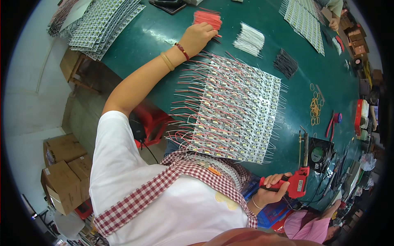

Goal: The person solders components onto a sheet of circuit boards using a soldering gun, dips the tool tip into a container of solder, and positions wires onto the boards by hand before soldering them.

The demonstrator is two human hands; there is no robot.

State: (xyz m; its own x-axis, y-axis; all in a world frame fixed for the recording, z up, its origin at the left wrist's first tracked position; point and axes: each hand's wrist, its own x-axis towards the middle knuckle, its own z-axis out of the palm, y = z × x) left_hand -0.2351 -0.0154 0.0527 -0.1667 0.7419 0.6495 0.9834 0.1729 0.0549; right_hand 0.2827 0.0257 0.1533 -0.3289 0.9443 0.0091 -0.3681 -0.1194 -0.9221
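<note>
My left hand (pixel 200 37) reaches out to the far side of the table, its fingers bent and pressed together at the near edge of a bundle of red wires (pixel 207 18). How many wires it grips is hidden. My right hand (pixel 275 189) is wrapped around the handle of a red soldering gun (pixel 298 183), whose metal tip points away from me. Between my arms lies a panel of small circuit boards (pixel 238 108), with rows of red and white wires sticking out over its left side and shorter ends over its right.
Bundles of white wires (pixel 249 39) and black wires (pixel 285 63) lie beyond the panel. Rubber bands (pixel 315 107), purple-ended pliers (pixel 333 123) and a black fan (pixel 321 153) are on the right. Stacked circuit panels (pixel 102 26) fill the far left corner. Another person's hand (pixel 333 23) is at far right.
</note>
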